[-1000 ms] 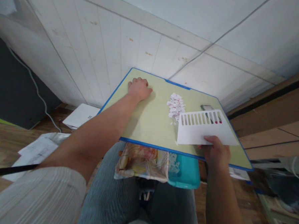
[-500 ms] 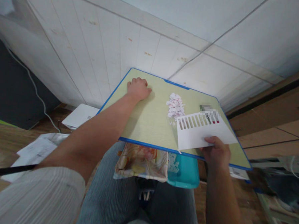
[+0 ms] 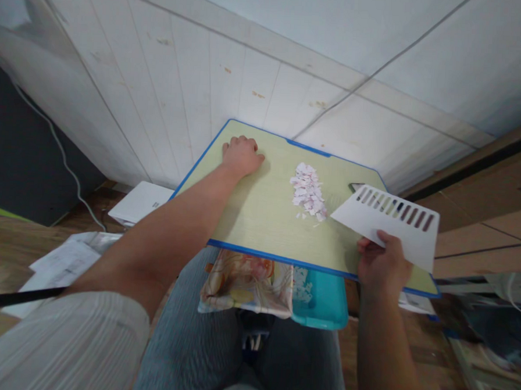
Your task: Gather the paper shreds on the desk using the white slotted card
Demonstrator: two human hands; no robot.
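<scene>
My right hand (image 3: 383,264) grips the lower edge of a white card with a row of slots (image 3: 413,244), thumb on its top face. The card is tilted above the right part of a pale yellow table (image 3: 259,218) with a blue rim. To its left lies a heap of small white paper scraps (image 3: 308,189), some with reddish marks; the card is apart from most of it. My left hand (image 3: 241,156) rests on the left part of the tabletop, fingers spread and slightly bent, holding nothing. A small dark item (image 3: 355,187) is partly covered by the card.
Below the table's near edge are a patterned, cloth-like container (image 3: 247,281) and a teal plastic box (image 3: 325,300) with white bits in it. A white panelled wall (image 3: 249,72) stands behind the table. Papers (image 3: 65,260) and a white box (image 3: 140,200) lie at left.
My right hand has swung the card to the right and turned it, away from the scraps; the heap's near end now shows. My left hand has not moved.
</scene>
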